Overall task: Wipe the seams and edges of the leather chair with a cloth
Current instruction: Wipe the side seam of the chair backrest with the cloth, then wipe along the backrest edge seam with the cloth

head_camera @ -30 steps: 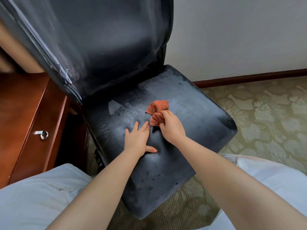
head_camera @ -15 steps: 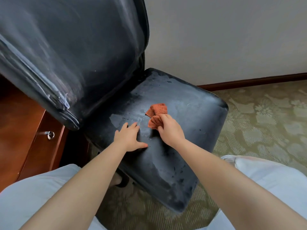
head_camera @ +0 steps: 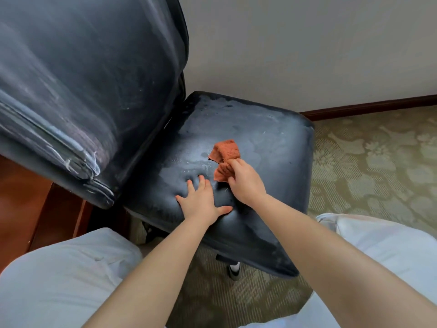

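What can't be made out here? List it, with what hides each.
Head view only:
- Cloth: its middle is bunched inside the right hand.
- Seat under the left hand: covered by the palm.
- Backrest: top cut off by the frame edge.
- Chair base: hidden under the seat.

I seem to be in a hotel-style room or home office: patterned green carpet (head_camera: 378, 166) at right, dark wooden skirting board (head_camera: 369, 107) under a plain pale wall (head_camera: 307, 43), and reddish wooden furniture (head_camera: 21, 200) at lower left.
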A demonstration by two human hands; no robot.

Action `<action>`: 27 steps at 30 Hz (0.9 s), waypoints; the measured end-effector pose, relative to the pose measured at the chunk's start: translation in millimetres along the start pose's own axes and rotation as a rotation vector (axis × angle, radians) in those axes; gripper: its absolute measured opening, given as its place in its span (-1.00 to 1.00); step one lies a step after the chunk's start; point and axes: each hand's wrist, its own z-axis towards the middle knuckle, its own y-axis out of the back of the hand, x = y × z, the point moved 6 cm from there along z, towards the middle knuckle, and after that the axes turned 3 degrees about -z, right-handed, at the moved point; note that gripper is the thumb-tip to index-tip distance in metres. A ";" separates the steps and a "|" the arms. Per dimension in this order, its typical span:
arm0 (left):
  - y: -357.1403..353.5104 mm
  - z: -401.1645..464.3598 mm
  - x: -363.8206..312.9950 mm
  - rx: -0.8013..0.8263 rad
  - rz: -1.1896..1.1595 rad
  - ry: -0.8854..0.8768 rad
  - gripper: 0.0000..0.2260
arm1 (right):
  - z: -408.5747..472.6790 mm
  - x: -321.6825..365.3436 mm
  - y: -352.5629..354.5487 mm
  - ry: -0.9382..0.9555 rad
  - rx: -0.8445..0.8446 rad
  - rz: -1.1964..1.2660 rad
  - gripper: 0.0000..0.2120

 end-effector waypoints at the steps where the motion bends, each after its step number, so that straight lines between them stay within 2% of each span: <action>1: 1.0 0.6 -0.4 0.013 -0.005 -0.006 -0.05 | 0.5 -0.5 1.0 -0.001 0.002 -0.002 -0.65; 4: 10.3 0.6 4.1 0.068 0.037 -0.065 -0.08 | 1.5 0.8 4.4 0.003 0.001 0.005 -0.68; 7: 25.2 -7.9 17.5 0.084 0.009 -0.109 -0.40 | 2.6 11.0 6.9 0.016 0.001 0.020 -0.69; 9: 37.8 -20.8 27.9 0.009 -0.059 -0.103 -0.61 | 4.7 24.6 10.2 0.038 -0.011 0.032 -0.71; 11: 53.6 -34.9 40.4 -0.110 -0.096 -0.070 -0.70 | 9.1 43.7 15.6 0.072 -0.037 0.052 -0.75; 14: 80.6 -53.1 60.7 -0.247 -0.122 -0.011 -0.72 | 14.3 80.5 26.1 0.128 -0.061 0.086 -0.73; 21: 128.8 -91.7 97.4 -0.393 -0.124 0.119 -0.73 | 0.5 156.1 38.9 0.250 -0.066 0.103 -0.80; 27: 178.2 -129.8 115.8 -0.549 -0.130 0.209 -0.80 | -14.5 201.5 71.7 0.334 -0.154 0.169 -0.88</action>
